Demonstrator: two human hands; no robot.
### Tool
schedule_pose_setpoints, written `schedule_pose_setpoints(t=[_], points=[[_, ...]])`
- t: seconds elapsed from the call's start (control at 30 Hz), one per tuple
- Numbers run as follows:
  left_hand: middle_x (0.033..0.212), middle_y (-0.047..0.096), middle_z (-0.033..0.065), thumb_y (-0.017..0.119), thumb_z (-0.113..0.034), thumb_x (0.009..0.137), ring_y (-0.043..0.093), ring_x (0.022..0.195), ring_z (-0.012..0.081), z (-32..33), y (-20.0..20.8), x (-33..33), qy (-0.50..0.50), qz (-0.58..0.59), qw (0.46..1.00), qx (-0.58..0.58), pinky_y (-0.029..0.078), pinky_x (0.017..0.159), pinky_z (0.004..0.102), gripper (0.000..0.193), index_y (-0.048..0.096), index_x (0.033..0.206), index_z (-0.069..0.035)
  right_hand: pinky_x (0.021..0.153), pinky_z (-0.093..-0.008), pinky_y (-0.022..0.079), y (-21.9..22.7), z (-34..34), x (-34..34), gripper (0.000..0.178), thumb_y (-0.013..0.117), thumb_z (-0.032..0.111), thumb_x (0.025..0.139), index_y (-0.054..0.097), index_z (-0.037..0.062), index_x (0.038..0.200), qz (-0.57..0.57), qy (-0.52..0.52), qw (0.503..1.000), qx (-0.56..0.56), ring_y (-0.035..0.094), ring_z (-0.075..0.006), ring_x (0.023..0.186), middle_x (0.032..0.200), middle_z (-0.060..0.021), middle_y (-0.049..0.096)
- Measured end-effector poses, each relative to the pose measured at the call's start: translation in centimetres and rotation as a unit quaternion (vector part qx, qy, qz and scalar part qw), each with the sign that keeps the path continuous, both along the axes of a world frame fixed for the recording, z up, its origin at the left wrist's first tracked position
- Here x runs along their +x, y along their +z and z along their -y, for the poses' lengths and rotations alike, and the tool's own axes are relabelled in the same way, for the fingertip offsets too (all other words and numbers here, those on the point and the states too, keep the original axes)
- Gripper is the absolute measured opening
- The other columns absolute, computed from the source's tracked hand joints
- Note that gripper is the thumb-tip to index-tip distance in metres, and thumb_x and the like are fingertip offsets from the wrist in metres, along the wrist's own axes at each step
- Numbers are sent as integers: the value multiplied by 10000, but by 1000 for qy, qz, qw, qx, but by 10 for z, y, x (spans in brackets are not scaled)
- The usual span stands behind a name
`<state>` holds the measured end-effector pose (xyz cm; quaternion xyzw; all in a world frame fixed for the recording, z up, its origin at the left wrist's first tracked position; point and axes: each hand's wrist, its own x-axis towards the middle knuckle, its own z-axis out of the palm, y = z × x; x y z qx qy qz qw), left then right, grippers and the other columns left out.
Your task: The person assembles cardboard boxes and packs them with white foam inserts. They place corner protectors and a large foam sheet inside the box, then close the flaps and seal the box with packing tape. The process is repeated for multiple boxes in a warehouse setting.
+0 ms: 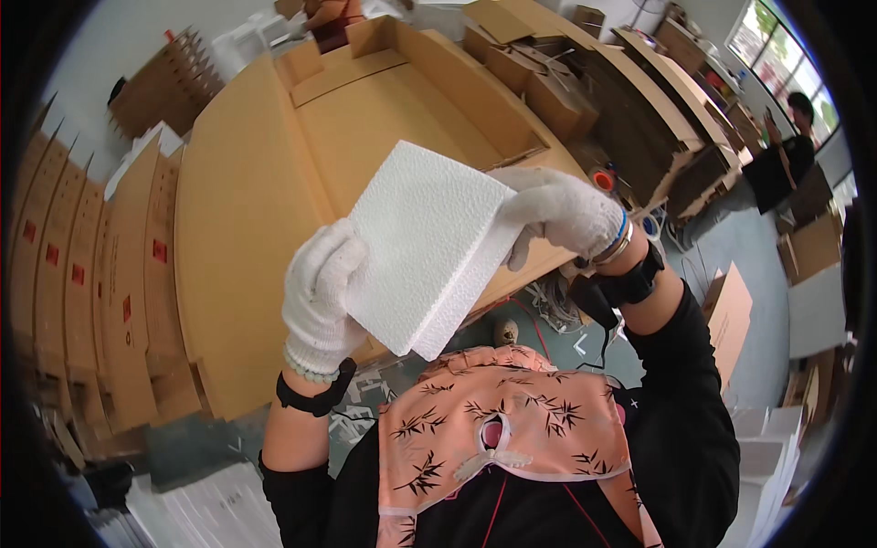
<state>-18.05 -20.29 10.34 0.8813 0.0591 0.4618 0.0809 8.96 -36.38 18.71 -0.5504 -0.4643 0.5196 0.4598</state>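
Observation:
Between my gloved hands is a white foam block (pixel 422 233), held tilted in front of my chest. My left hand (pixel 322 288), in a white knit glove, is closed on its left edge. On the upper right edge, my right hand (pixel 555 212) grips it in a matching glove, with the fingertips partly hidden behind the foam. A notch at the block's near corner hints at two layers, but I cannot tell for sure. Behind and beneath it lies a large open cardboard box (pixel 245 237) with its broad flap spread to the left.
Tall flat cartons (pixel 123 283) stand in a row at the left. More cardboard (pixel 630 119) is stacked at the right, near an orange tape roll (pixel 602 180). A person (pixel 776 169) stands far right; another (pixel 331 20) is at the back. White foam sheets (pixel 206 511) lie lower left.

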Motion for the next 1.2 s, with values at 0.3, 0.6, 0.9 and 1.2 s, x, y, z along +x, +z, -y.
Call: schedule_pose_setpoints(t=[0.3,0.6,0.9,1.2], points=[[1404,520,159,816,-61,693,565,1213,395,-25,20,-47,240,-83,966,50,489,1014,470,795,479,1412,-97,843,-363,548,40,-170,-6,603,691,557,871,692,3,1112,463,64,870,154,709,-270,923,985,-162,727],[1498,472,205,764,-212,811,522,1302,399,-32,-54,-46,414,-163,854,-271,445,1081,456,706,483,1439,-54,889,-441,546,-84,-262,58,443,678,404,858,643,49,1122,572,88,812,71,676,-372,1047,1089,-193,709],[1488,488,224,637,-495,921,448,1380,382,-102,-103,2,561,-145,744,-332,353,1159,452,651,559,1380,-41,983,-460,500,-149,-295,-30,693,554,434,936,405,90,1518,430,286,852,86,645,-416,1128,1221,-247,670],[1566,391,223,657,-519,895,334,1460,383,-105,-97,1,577,-216,702,-356,282,1204,444,771,455,1486,-68,901,-451,546,-144,-327,-28,620,556,402,933,482,4,1403,451,327,818,140,673,-390,1089,1160,-290,676]])
